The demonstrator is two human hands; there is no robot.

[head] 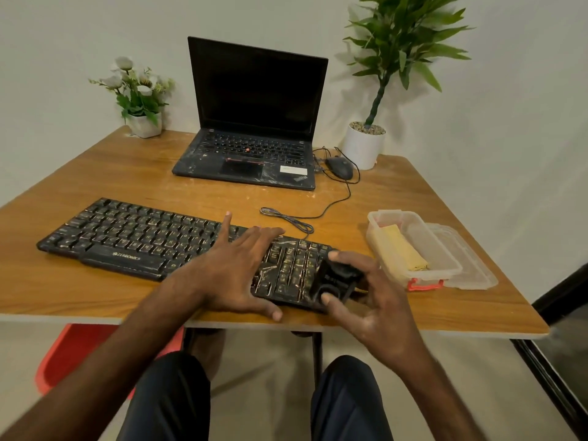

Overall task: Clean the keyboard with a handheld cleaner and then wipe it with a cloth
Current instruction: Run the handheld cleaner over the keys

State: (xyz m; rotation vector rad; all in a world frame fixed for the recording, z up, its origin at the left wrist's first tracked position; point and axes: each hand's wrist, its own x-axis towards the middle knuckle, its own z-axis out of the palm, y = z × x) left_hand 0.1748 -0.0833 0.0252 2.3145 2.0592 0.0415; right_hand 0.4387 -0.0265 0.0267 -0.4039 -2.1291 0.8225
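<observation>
The right hand (pixel 378 300) pinches a small black cleaner (pixel 337 278) between thumb and fingertips, holding it over the right end of the keyboard (pixel 143 240); which way its nozzle points is too blurred to tell. The left hand (pixel 235 272) lies flat with fingers spread, pressing the keys just left of the number pad. The keyboard is black, with dusty, streaked keys, and its long axis runs from about ten o'clock to four o'clock across the wooden table (pixel 127 173). At three o'clock from it sits a clear box (pixel 445 262) holding a folded yellow cloth (pixel 402 249). At twelve o'clock stands an open laptop (pixel 254 122), with a mouse (pixel 340 167) beside it.
</observation>
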